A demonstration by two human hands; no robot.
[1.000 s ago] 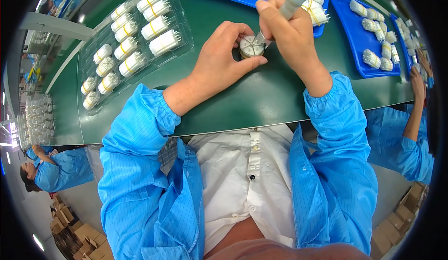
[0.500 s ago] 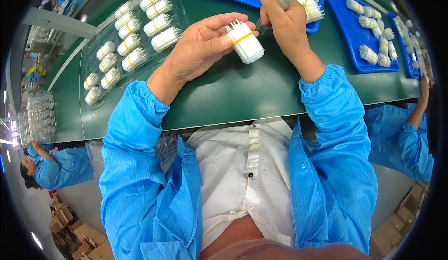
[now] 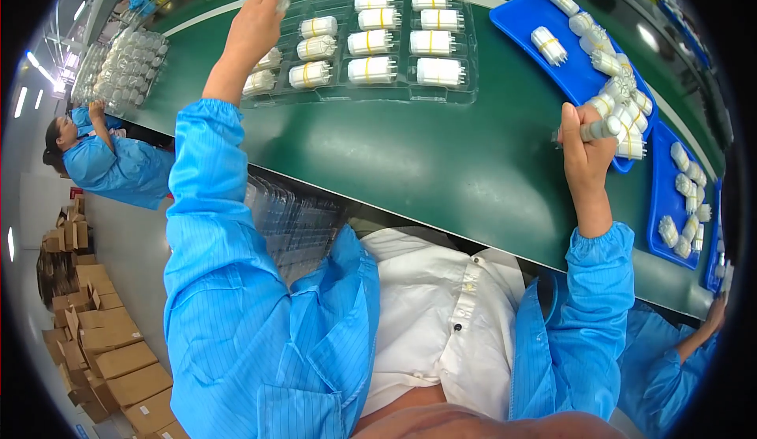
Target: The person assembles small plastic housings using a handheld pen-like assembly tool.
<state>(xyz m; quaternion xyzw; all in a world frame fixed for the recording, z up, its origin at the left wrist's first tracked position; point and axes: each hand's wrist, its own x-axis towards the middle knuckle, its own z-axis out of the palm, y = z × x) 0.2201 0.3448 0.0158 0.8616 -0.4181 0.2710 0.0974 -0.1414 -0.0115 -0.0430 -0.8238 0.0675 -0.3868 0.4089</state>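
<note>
The right hand [image 3: 585,149] curls round a pale tool [image 3: 603,128]; left hand [image 3: 254,27] pinches what seems a half-hidden whitish bundle [image 3: 284,2].

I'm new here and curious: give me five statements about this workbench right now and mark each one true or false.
1. The right hand is empty. False: it grips a tool with a pale grey handle.
2. The left hand is at the left end of the clear plastic tray. True.
3. Several white bundles in that tray have yellow bands around them. True.
4. The work surface is red. False: it is green.
5. More white bundles lie in a blue tray toward the right. True.
</note>
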